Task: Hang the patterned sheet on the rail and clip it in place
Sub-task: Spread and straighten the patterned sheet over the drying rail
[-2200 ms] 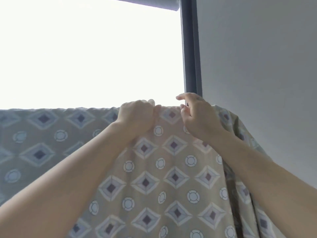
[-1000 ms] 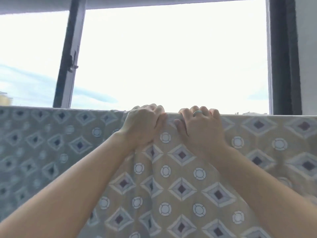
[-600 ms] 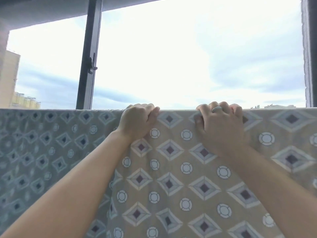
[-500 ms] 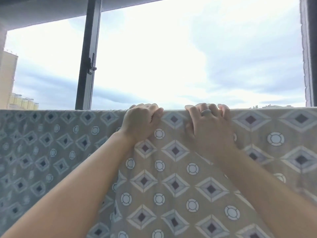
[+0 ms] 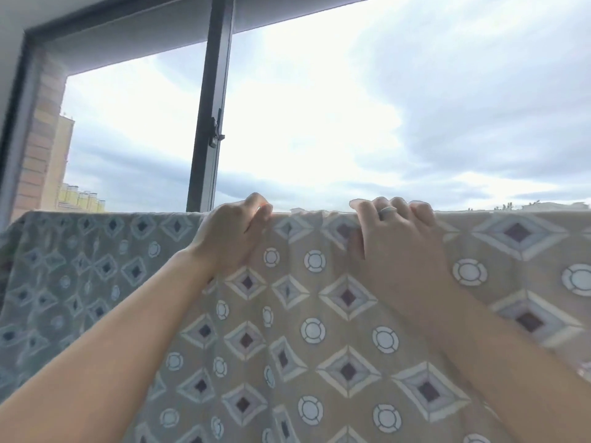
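- Since half a second ago, the right hand [image 5: 395, 251] has slid further right along the top edge of the sheet [image 5: 319, 330], so the gap between the two hands is wider; the left hand [image 5: 232, 233] sits at much the same spot on the edge.
- Both bare forearms reach up from the bottom of the view to that top edge.
- Left hand is closed into a loose fist, its fingers [image 5: 256, 203] pinching a fold of the cloth at the edge.
- Right hand lies with its palm on the near face of the sheet, its fingers [image 5: 388, 207] curled over the top edge, gripping the cloth there. One of these fingers wears a ring [image 5: 387, 210].
- Sheet hangs in front of the person, its top edge running level across the whole width of the view. Its near face drops out of view at the bottom.
- Whatever holds the sheet up lies hidden under the top fold, so I cannot tell what it rests on.
- Cloth is tan and grey-blue, printed with nested diamonds and small white rings. Soft creases run downward between the two hands.
- Behind the sheet stands a window with a dark frame [image 5: 208, 123] and a latch [image 5: 216, 133] on its upright bar.
- Cloudy sky fills the glass, with a brick wall [image 5: 38, 139] and distant buildings at the left.
- No container is in view.
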